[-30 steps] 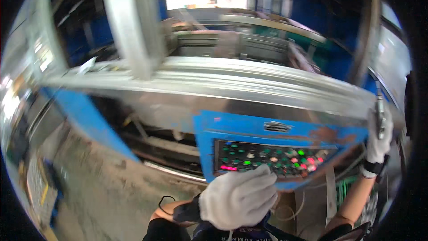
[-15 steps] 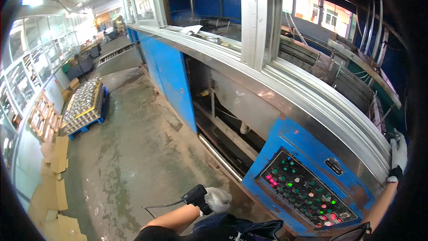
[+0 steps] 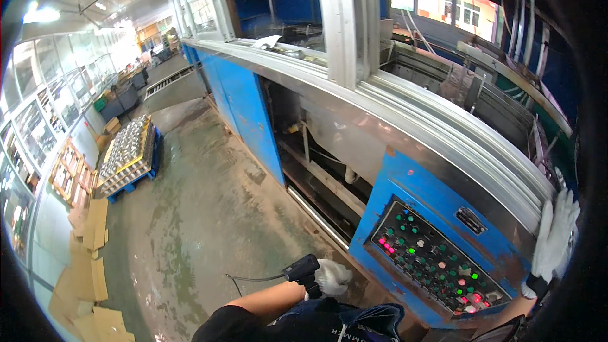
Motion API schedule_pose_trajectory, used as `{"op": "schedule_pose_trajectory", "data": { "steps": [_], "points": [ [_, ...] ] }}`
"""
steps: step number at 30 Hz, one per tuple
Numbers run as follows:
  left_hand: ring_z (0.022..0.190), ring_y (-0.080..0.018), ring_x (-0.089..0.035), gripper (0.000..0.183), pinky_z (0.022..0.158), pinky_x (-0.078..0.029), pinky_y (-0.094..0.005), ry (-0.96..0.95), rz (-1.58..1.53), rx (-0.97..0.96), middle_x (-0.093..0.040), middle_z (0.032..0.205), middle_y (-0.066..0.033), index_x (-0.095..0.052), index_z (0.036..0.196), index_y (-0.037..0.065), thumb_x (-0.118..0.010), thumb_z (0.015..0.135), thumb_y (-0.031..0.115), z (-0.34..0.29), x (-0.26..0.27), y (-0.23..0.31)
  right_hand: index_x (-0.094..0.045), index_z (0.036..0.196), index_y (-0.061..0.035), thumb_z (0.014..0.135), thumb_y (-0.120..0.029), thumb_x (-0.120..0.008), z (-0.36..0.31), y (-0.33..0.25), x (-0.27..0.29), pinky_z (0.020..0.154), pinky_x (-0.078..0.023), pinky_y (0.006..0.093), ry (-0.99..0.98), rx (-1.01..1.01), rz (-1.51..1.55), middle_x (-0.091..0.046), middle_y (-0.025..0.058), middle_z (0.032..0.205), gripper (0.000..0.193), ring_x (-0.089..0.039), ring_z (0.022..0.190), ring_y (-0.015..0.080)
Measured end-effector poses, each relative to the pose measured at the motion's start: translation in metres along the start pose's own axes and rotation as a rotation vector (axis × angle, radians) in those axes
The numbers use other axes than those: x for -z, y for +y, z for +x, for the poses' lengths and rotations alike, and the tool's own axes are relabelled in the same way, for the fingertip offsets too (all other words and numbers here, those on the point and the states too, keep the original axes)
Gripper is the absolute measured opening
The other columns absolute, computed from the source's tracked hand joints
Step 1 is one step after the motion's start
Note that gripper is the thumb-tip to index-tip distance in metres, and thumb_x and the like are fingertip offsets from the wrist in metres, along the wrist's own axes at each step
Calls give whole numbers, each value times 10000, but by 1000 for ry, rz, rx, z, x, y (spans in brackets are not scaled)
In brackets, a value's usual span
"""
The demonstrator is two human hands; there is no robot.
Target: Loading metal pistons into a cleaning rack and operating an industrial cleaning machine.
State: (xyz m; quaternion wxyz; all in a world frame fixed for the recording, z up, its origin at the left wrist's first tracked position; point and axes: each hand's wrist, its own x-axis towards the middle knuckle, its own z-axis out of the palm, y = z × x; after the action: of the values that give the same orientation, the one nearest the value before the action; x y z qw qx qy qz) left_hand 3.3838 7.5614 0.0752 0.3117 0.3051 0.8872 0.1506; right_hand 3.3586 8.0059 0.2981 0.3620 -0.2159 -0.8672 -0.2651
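Since a second ago, my left hand (image 3: 332, 277) has left its place in front of the control panel (image 3: 437, 259) and come to the panel's left, above the wet floor (image 3: 202, 202); my view has swung toward the long hall. It is gloved in white, fingers loosely curled, and I can't tell whether anything is inside them. A black device (image 3: 303, 269) with a thin cable is strapped at that wrist. My right hand (image 3: 551, 240), gloved too, has its fingers stretched nearly straight at the near end of the metal sill (image 3: 453, 132); I can't make out whether it touches it.

The panel, dark and studded with green, red and pink lights, sits in a rust-marked blue housing just below the sill, between my two hands. To its left gapes a dark bay (image 3: 320, 183), then blue doors (image 3: 237, 114) run on down the machine.

Concrete underfoot is stained and patchy with damp. Across it, a blue pallet (image 3: 152, 163) bears rows of silvery parts (image 3: 130, 142); cardboard (image 3: 95, 225) lies nearer me along the windowed wall (image 3: 31, 111), under a bright ceiling lamp (image 3: 39, 14).
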Motion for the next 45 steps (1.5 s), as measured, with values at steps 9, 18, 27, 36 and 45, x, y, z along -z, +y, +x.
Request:
{"op": "schedule_pose_trajectory", "data": {
  "steps": [9, 18, 27, 36, 45],
  "points": [
    [996, -255, -614, 319, 827, -508, -402, 180, 104, -88, -640, 1033, -94, -605, 1096, 103, -600, 840, 294, 50, -66, -19, -351, 1475, -45, 765, -70, -666, -82, -23, 33, 1189, -78, 493, 93, 191, 702, -301, 177, 1539, 777, -135, 1459, 393],
    [1004, -410, -610, 500, 846, -495, -477, 322, 172, -66, -621, 1041, -270, -542, 1211, -16, -630, 802, 257, 38, 13, 46, -619, 1191, 26, 934, -93, -614, -231, -48, -24, 818, -515, 306, -761, -230, 1844, -696, 99, 964, 283, -648, 889, 158],
    [1165, -430, -519, 514, 966, -447, -489, 528, 26, -164, -559, 1236, -249, -565, 1231, 75, -663, 754, 240, 95, 30, 51, -387, 1438, -28, 938, -163, -631, -280, -86, -39, 850, -523, 327, -1246, -883, 2099, -644, 107, 1063, 572, -650, 927, 205],
    [685, -315, -614, 145, 644, -520, -396, 465, -429, -548, -590, 716, -122, -574, 710, 98, -564, 795, 215, 204, 13, -35, -536, 1213, -35, 993, -421, -469, -255, -190, -90, 929, -458, 397, -1220, -1037, 2448, -576, 79, 1124, 449, -561, 1031, 251],
    [803, -354, -630, 296, 716, -516, -440, 467, 55, -296, -649, 862, -159, -651, 876, 58, -521, 856, 323, 188, 63, -18, -518, 875, -93, 932, -368, -623, -208, -237, -41, 598, -314, 336, -1198, -1191, 2562, -330, -19, 700, 300, -316, 648, 159]
  ]
}}
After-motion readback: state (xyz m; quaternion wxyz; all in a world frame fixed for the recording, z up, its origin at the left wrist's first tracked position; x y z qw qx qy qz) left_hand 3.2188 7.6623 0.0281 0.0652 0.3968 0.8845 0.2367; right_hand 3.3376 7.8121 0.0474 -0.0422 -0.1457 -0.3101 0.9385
